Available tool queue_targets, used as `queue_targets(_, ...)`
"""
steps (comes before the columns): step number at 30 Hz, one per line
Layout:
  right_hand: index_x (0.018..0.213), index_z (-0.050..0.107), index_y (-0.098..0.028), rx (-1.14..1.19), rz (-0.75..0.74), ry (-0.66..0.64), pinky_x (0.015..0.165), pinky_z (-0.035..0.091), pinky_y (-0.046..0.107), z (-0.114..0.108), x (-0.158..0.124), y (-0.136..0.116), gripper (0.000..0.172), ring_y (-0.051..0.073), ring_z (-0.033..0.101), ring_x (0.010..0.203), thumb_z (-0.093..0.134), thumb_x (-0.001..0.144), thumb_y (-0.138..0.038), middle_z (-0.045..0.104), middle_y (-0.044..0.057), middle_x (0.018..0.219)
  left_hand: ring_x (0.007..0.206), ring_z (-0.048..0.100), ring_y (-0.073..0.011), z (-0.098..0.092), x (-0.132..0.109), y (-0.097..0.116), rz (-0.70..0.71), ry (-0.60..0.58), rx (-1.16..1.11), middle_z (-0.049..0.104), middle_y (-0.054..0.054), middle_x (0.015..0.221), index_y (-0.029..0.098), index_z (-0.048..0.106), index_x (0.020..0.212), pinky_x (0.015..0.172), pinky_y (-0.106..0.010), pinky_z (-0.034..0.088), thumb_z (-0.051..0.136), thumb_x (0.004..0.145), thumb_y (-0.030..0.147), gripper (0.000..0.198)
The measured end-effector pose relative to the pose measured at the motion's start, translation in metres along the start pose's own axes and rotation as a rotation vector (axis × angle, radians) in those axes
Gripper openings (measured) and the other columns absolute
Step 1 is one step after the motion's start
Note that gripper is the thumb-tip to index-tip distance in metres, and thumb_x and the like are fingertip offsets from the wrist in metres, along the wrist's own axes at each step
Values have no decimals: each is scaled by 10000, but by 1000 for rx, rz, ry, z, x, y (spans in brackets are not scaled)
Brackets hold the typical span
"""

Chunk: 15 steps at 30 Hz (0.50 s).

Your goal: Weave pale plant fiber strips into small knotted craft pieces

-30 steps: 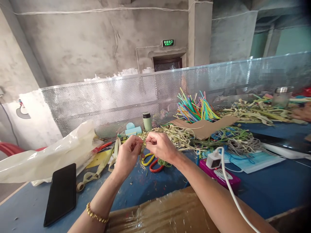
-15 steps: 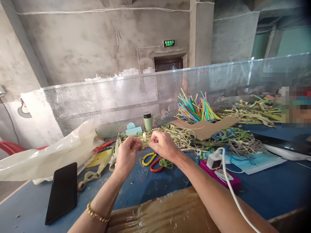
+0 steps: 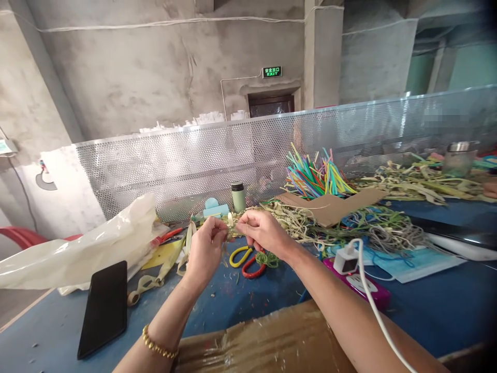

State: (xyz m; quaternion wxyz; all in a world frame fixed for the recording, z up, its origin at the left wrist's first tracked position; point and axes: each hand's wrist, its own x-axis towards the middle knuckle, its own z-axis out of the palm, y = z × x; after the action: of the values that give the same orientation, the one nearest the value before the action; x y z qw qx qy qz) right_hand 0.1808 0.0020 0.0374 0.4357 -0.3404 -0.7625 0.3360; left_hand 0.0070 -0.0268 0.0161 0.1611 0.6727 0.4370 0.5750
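My left hand is pinched, fingertips together, above the middle of the table. Close to its right, my right hand is also closed, thumb and forefinger pinched toward the left. What they hold is too thin and small to make out. A small pale piece shows in the gap between the hands, against the heap of dried plant strips behind. Just below the right hand lie a yellow loop handle and a red one, seemingly of scissors, beside a bundle of green strands.
A black phone and plastic sheeting lie left. Behind stand a green bottle and colourful pipe cleaners. Right are cardboard, a purple power strip with a white cable, and a blue mask.
My right hand has moved slightly left, closer to the left one, and its lower fingers have loosened. The whole view has shifted a little.
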Motion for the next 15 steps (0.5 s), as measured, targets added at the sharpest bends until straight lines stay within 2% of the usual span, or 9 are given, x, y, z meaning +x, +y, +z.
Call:
queue_targets(2,763,564,-165,-40,-27,22,363,320,188,0,0,0,176,58,434,330,572,884,-293,568,-40,504,684,599,-149,0,-1,3,60,7,101,616,13,733,202,569,816,653,-259,438,534,836,174,49)
queue_targets(5,707,547,-170,-140,-89,104,410,340,195,1,1,-1,174,73,468,379,587,860,-244,560,-37,491,854,593,-186,-1,-2,8,225,32,227,656,-31,876,209,598,799,789,-315,445,551,847,162,81)
queue_targets(8,668,543,-175,-214,-138,166,466,360,209,2,2,-1,181,94,508,447,602,834,-214,551,-31,487,983,565,-227,-3,-2,11,358,82,356,674,-58,1016,225,641,799,890,-389,404,585,861,182,93)
queue_targets(11,644,541,-180,-297,-164,204,495,352,222,4,3,0,178,103,505,490,606,810,-190,569,-19,519,951,548,-236,-4,-2,14,426,79,453,698,-47,1018,243,659,814,871,-404,380,587,883,211,104)
queue_targets(15,633,528,-182,-373,-199,224,520,330,225,8,4,3,158,101,485,528,598,766,-134,563,-23,554,880,539,-211,-2,-4,18,467,-19,375,703,-32,933,237,623,802,841,-363,396,546,906,192,137)
